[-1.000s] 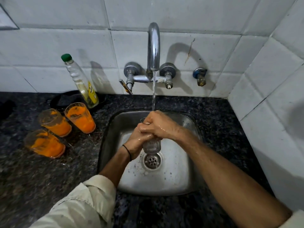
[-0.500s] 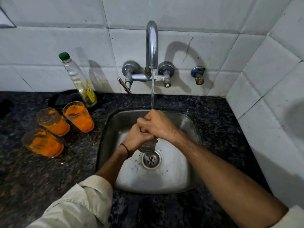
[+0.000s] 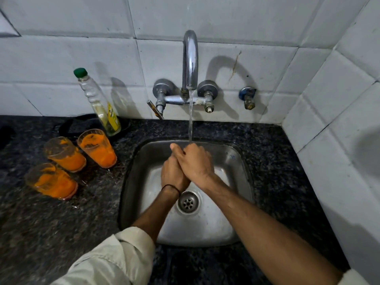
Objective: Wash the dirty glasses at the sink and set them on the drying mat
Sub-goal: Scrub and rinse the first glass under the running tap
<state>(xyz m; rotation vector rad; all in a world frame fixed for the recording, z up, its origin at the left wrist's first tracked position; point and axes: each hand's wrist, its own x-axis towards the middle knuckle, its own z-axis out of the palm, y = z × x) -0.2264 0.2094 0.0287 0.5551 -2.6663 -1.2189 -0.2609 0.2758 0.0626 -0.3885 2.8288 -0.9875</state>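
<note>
My left hand [image 3: 172, 173] and my right hand [image 3: 197, 163] are pressed together over the steel sink [image 3: 236, 155], right under the water stream [image 3: 190, 120] from the tap [image 3: 190, 58]. The right hand lies over the left, and both have curled fingers. The clear glass they were holding is hidden beneath them. Three dirty glasses smeared with orange residue stand on the dark counter left of the sink: one nearest the sink [image 3: 97, 148], one behind it [image 3: 64, 154] and one in front [image 3: 51, 181].
A green-capped bottle [image 3: 102, 108] leans against the tiled wall behind the glasses, beside a dark ring-shaped object [image 3: 82, 124]. The drain [image 3: 188, 202] lies below my hands. A tiled side wall [image 3: 339, 151] closes the counter on the right.
Both hands have risen toward the tap and closed together. The glass that showed below them before is now covered. Water keeps running.
</note>
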